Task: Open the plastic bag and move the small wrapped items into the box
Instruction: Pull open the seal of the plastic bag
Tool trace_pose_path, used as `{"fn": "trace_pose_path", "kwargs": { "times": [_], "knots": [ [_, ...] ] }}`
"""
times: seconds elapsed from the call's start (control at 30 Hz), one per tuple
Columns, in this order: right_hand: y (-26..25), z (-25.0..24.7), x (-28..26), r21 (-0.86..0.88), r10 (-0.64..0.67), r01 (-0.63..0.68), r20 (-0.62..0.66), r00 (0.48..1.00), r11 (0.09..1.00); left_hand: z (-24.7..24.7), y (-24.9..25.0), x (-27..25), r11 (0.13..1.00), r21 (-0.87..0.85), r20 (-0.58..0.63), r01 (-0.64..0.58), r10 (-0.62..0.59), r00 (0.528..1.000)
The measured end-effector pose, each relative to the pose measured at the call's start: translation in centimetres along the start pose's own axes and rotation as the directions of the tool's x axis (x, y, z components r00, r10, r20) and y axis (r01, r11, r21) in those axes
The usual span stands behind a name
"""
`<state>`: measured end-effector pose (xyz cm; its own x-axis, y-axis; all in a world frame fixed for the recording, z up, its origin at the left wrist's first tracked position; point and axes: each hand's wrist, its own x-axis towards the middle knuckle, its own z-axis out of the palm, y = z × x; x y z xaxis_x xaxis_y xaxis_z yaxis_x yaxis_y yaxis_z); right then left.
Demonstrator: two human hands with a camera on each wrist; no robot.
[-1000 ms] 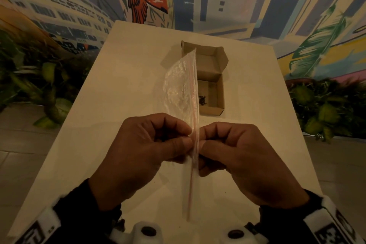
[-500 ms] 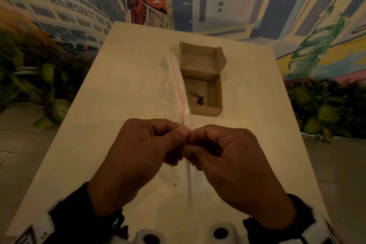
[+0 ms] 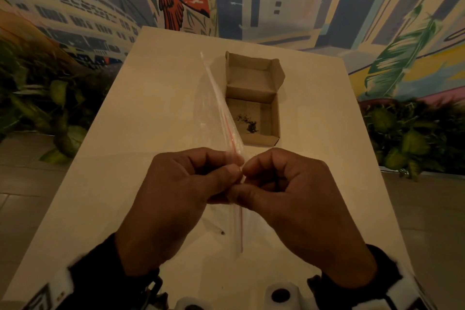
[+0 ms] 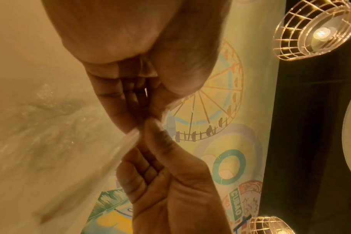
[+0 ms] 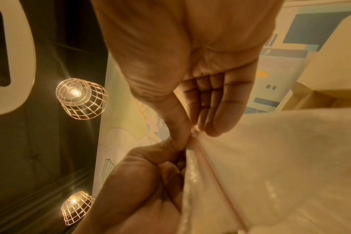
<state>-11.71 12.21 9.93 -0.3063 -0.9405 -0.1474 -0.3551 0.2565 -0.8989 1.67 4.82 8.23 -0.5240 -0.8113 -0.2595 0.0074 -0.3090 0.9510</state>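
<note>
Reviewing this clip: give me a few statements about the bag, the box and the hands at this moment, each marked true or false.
1. Both hands pinch the bag at its red-lined strip. True: the left hand and the right hand meet there, fingers curled.
2. The box is closed. False: its lid stands open at the far side.
3. The bag lies flat on the table. False: it is held up above the table, edge-on to the head camera.
4. The box sits beyond the hands, resting on the table. True.
5. The box's floor is bare. False: a small dark clump lies on it.
</note>
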Motion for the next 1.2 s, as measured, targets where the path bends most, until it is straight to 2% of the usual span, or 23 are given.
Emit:
{"fn": "trace_pose_path", "kwargs": {
  "times": [0.27,0.43,0.57,0.77,0.87,0.93,1.1,1.2],
  "knots": [
    [-0.6,-0.9,0.1,0.089,0.001,-0.012,0.125,0.992,0.996,0.0,-0.1,0.1,0.997,-0.062,0.057,0.034,-0.030,0.998],
    [-0.4,-1.0,0.3,0.159,0.033,-0.059,0.160,0.987,0.985,0.2,0.0,0.0,0.985,-0.121,0.131,0.121,-0.105,0.986],
    [-0.1,-0.5,0.3,0.179,0.077,-0.101,0.137,0.988,0.979,0.7,-0.2,0.1,0.978,-0.112,0.132,0.177,-0.162,0.978],
    [0.4,0.1,0.1,-0.009,-0.029,0.029,0.030,0.999,1.000,1.0,0.2,0.1,0.984,-0.084,0.108,0.159,-0.149,0.983],
    [0.5,0.7,-0.3,-0.198,-0.202,0.178,-0.110,0.973,0.964,0.9,0.4,0.2,0.983,-0.086,0.069,0.161,-0.155,0.985],
    [0.5,0.8,-0.5,-0.279,-0.272,0.232,-0.115,0.956,0.932,0.8,0.3,0.1,0.991,-0.056,0.036,0.125,-0.123,0.992],
    [-0.2,0.2,-0.6,-0.099,-0.122,0.123,0.020,0.992,0.987,1.2,0.5,-0.2,0.997,0.083,-0.050,-0.007,0.011,0.999],
    [-0.2,-0.3,-0.2,-0.030,-0.069,0.070,0.023,0.997,0.997,1.1,0.2,-0.1,0.988,0.145,-0.062,-0.053,0.062,0.996]
  ]
}}
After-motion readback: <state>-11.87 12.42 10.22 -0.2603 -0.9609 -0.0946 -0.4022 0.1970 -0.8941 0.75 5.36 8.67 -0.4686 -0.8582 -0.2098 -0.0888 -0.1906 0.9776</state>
